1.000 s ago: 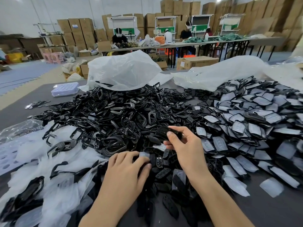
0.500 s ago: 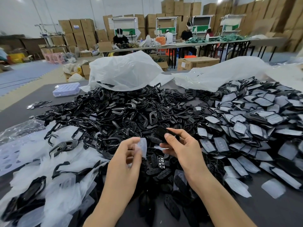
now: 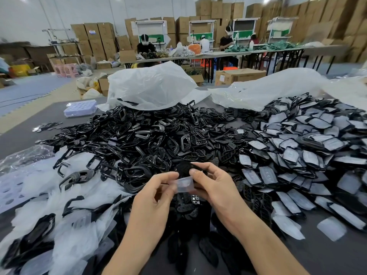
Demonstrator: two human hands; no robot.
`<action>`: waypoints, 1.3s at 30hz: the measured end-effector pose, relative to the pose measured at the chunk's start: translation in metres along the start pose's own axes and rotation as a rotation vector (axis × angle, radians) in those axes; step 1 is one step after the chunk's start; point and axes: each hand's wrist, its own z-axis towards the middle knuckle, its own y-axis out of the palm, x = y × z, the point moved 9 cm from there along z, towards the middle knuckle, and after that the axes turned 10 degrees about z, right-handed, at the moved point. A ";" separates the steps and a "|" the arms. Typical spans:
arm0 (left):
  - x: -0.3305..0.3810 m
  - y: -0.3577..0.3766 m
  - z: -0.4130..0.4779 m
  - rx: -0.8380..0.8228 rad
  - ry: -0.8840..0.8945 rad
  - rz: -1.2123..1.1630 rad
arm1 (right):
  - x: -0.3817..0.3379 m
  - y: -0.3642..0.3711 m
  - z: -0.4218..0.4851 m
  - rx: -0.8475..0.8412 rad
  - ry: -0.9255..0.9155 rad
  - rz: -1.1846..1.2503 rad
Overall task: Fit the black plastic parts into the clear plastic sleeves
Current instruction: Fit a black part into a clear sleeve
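The fingers [image 3: 171,176] of the left hand [image 3: 156,197] are bent and pinch one side of a small clear sleeve [image 3: 184,184]. I think this is to stop it flopping and to hold its mouth up. The thumb [image 3: 195,172] of the right hand [image 3: 216,187] touches the top edge of that sleeve. The other fingers of this hand curl round a black part [image 3: 183,168], which sits just above and behind the sleeve. It looks lined up to slide down into the sleeve, but I cannot tell if its end is inside yet. Both hands are lifted a little over the table [image 3: 337,255], right in front of the person, likely so they can see the small opening well. Under and past the hands lies a big heap of loose black parts [image 3: 139,139], close enough to grab the next one. On the left is a heap of empty sleeves [image 3: 29,185], beside the hand that picks them up. On the right is a pile of finished parts in sleeves [image 3: 297,151], set apart, I think, so they do not mix with the loose ones. At the far edge of the heaps lie big white plastic bags [image 3: 151,88]. There is a lot left to do.
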 end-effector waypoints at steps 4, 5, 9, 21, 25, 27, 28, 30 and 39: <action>0.002 -0.007 0.002 0.063 0.051 0.078 | 0.007 0.008 -0.003 -0.092 0.067 -0.022; 0.003 -0.009 0.002 0.070 0.061 0.104 | 0.006 0.009 -0.004 -0.105 0.066 -0.038; 0.008 -0.008 0.001 0.079 0.128 0.209 | 0.000 0.012 -0.006 -0.157 -0.012 -0.233; -0.007 -0.009 0.001 0.054 -0.031 -0.058 | 0.001 0.024 -0.010 -0.175 -0.075 -0.311; -0.011 -0.005 0.001 0.057 -0.084 -0.238 | -0.002 0.026 -0.012 -0.181 -0.072 -0.266; -0.011 -0.004 0.002 0.059 -0.087 -0.275 | -0.002 0.029 -0.013 -0.195 -0.065 -0.232; -0.012 -0.004 0.003 0.053 -0.093 -0.289 | -0.002 0.030 -0.013 -0.203 -0.062 -0.217; -0.013 -0.004 0.003 0.044 -0.108 -0.314 | -0.001 0.032 -0.014 -0.210 -0.062 -0.196; -0.013 -0.005 0.002 0.029 -0.132 -0.327 | -0.003 0.032 -0.012 -0.180 -0.118 -0.246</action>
